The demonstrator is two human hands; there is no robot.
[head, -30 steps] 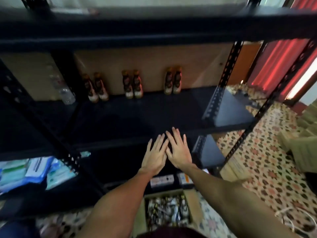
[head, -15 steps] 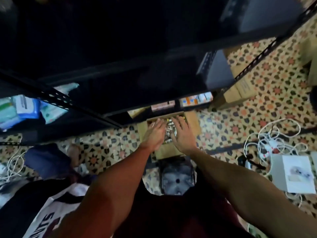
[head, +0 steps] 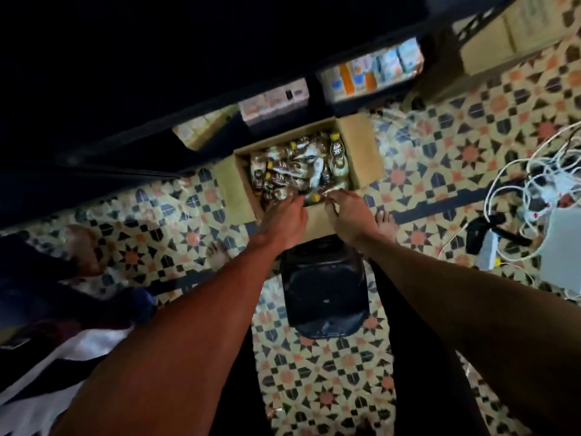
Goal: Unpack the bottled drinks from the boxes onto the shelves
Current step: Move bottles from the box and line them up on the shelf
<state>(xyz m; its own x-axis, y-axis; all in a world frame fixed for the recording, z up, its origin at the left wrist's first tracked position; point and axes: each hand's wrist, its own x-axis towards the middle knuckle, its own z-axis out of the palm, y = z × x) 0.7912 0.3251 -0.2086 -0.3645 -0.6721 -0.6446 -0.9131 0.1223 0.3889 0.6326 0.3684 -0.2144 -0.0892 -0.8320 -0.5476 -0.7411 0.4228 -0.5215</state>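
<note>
An open cardboard box [head: 361,152] stands on the tiled floor under the dark shelf unit [head: 188,73]. It is full of small brown bottled drinks [head: 338,155] with yellow caps, lying jumbled. My left hand [head: 284,217] and my right hand [head: 352,215] reach down side by side at the box's near edge. Their fingers dip among the nearest bottles, with one yellow-capped bottle [head: 314,198] between them. The fingertips are hidden, so any hold on a bottle cannot be made out.
A black stool-like object [head: 323,287] sits just behind the box, between my bare feet [head: 385,225]. White cables [head: 550,177] and a white box [head: 562,256] lie at right. Another cardboard box [head: 503,36] is at the upper right. Packets [head: 371,73] line the lowest shelf.
The view swung from the shelf with its standing bottles down to the floor. Both hands dropped from the shelf edge into the open box.
</note>
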